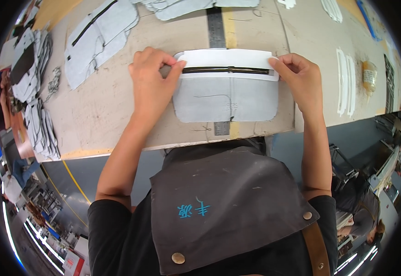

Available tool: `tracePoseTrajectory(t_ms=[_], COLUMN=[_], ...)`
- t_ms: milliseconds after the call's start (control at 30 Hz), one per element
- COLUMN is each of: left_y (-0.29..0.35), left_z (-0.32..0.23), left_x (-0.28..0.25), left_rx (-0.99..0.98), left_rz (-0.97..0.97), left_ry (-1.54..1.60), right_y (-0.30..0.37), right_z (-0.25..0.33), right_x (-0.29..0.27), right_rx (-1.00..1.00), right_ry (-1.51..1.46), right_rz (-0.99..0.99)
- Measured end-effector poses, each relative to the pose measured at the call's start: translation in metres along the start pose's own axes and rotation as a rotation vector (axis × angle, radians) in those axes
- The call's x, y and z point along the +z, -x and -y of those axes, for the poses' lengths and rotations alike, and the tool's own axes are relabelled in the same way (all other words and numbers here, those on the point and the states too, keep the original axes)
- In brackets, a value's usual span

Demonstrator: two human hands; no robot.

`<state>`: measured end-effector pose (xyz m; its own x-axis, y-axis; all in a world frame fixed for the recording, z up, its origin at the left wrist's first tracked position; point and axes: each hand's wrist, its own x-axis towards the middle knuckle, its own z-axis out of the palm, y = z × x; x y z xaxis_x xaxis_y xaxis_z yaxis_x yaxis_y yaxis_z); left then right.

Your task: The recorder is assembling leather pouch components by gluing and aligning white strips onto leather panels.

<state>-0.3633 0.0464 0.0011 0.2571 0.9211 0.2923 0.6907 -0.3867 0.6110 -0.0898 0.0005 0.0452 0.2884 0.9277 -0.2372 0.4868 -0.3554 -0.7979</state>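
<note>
A light grey panel with rounded corners (205, 103) lies on the work table in front of me. Over its far part is a white strip (228, 57), with a long slot along it where a black zipper (205, 70) shows. My left hand (154, 76) pinches the strip's left end between thumb and fingers. At the right end, my right hand (301, 76) grips it the same way, thumb on top. A loose thread lies on the panel. Beneath the panel runs a dark metal ruler (222, 129), beside a yellow stripe.
More grey panels (104, 41) lie at the far left, with stacked pieces (42, 129) along the left edge. To the right are white slotted strips (345, 83), a glue bottle (369, 76) and a blue tool (368, 18). Another person (368, 207) is at the lower right.
</note>
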Motion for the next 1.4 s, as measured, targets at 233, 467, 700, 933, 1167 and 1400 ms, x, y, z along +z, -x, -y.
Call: tracePoseTrajectory(t_ms=[233, 467, 700, 933, 1167, 1400], left_y=[0.000, -0.002, -0.002, -0.001, -0.001, -0.001], left_z=[0.000, 0.001, 0.000, -0.002, -0.001, -0.002], left_x=[-0.003, -0.007, -0.006, -0.008, -0.005, -0.006], left_rx=[-0.068, -0.067, -0.063, -0.067, -0.049, -0.043], left_rz=[0.058, 0.058, 0.067, 0.066, 0.059, 0.062], left_ry=[0.014, 0.016, -0.009, -0.006, -0.020, -0.024], right_y=[-0.008, -0.008, -0.006, -0.003, 0.006, 0.022], right_z=[-0.016, -0.013, -0.017, -0.018, -0.019, -0.036], right_x=[-0.010, 0.004, 0.010, 0.013, 0.012, -0.001], right_rx=[-0.025, -0.256, -0.417, -0.442, -0.388, -0.785], right_ry=[-0.041, 0.251, 0.371, 0.379, 0.209, 0.424], right_rz=[0.085, -0.070, -0.139, -0.160, -0.211, -0.125])
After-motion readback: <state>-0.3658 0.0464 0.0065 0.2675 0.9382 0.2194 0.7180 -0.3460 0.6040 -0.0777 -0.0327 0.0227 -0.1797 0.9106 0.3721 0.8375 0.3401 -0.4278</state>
